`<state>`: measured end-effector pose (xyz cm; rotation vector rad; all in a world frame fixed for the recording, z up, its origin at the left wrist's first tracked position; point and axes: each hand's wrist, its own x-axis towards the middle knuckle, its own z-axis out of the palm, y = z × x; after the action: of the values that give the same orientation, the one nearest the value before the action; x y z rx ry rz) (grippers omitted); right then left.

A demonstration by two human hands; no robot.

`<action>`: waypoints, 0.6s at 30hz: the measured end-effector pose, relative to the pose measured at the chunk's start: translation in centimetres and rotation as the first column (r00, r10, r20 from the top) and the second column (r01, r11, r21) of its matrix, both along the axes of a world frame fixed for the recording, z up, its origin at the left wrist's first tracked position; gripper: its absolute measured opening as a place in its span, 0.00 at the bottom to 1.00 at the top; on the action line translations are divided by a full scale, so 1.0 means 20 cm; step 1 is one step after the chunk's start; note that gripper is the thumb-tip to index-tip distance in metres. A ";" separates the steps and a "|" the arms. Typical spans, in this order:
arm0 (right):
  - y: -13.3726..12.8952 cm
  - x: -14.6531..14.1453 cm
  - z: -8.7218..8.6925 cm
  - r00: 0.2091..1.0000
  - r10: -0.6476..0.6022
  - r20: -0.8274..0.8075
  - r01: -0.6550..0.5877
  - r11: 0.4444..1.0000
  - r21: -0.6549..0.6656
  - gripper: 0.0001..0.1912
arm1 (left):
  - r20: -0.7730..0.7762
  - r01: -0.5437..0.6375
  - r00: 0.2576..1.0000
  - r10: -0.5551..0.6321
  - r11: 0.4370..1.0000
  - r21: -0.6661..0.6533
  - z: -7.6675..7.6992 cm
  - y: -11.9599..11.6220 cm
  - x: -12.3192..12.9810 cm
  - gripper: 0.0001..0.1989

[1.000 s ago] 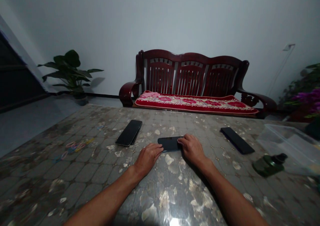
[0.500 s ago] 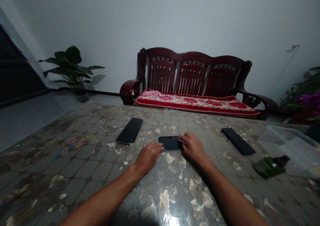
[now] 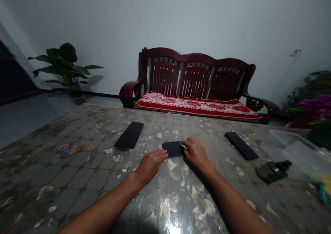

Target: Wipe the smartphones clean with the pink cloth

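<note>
A dark phone (image 3: 172, 149) lies flat on the patterned table (image 3: 103, 178), between my two hands. My left hand (image 3: 153, 161) rests at the phone's left end, its fingers together and touching the edge. At the right end, my right hand (image 3: 193, 151) is closed on a small pale cloth (image 3: 184, 145), pressed against the phone's screen. Another dark phone (image 3: 129, 135) lies to the left, with something dark under it. A long black item (image 3: 241, 145) lies on the right.
Colourful bands (image 3: 67, 150) are scattered at the left. A green bottle (image 3: 272, 171) lies on its side at the right, near a clear plastic box (image 3: 289, 151). Beyond the table's far edge is a wooden bench (image 3: 191, 75); potted plants flank it.
The view has turned slightly to the right, so the whole scene sits further left. Both hands remain at the ends of the phone, with the cloth still in my right hand.
</note>
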<state>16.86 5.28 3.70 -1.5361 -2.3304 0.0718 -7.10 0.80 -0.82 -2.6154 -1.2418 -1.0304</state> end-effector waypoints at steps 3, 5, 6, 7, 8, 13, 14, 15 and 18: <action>0.01 0.03 0.00 0.999 -0.047 0.015 0.046 0.999 0.018 0.13 | -0.008 0.004 1.000 -0.004 1.000 0.004 0.00 0.00 0.00 0.11; 0.03 0.05 0.00 0.994 -0.109 0.032 0.108 0.994 0.030 0.12 | -0.008 0.008 1.000 -0.008 1.000 0.013 -0.01 0.00 0.00 0.11; 0.03 0.06 0.00 0.990 -0.133 0.039 0.132 0.991 0.034 0.12 | -0.007 0.010 1.000 -0.010 1.000 0.015 -0.01 0.00 0.00 0.10; 0.03 0.06 0.00 0.988 -0.146 0.042 0.145 0.989 0.034 0.12 | -0.005 0.011 1.000 -0.010 1.000 0.018 -0.02 0.00 0.00 0.10; 0.03 0.06 0.00 0.989 -0.142 0.040 0.141 0.989 0.034 0.12 | -0.004 0.009 1.000 -0.008 1.000 0.022 -0.02 0.00 0.00 0.10; 0.00 -0.02 -0.01 0.999 0.052 0.017 -0.052 0.998 0.021 0.13 | -0.020 0.002 1.000 -0.001 1.000 0.024 0.01 0.00 0.01 0.10; -0.01 -0.03 -0.01 0.997 0.073 0.018 -0.073 0.997 0.021 0.13 | -0.024 0.000 1.000 0.001 1.000 0.023 0.01 0.00 0.01 0.10; -0.01 -0.03 -0.01 0.997 0.074 0.021 -0.075 0.997 0.024 0.13 | -0.026 0.000 1.000 0.001 1.000 0.024 0.01 -0.01 0.01 0.10; 0.01 0.00 -0.01 0.999 -0.003 0.040 0.001 0.999 0.044 0.12 | -0.033 -0.001 0.999 0.002 1.000 0.027 0.02 -0.01 0.01 0.10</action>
<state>16.88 5.48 3.53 -1.5327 -2.3450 -0.0104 -6.93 0.70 -0.52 -2.5997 -1.2147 -0.9927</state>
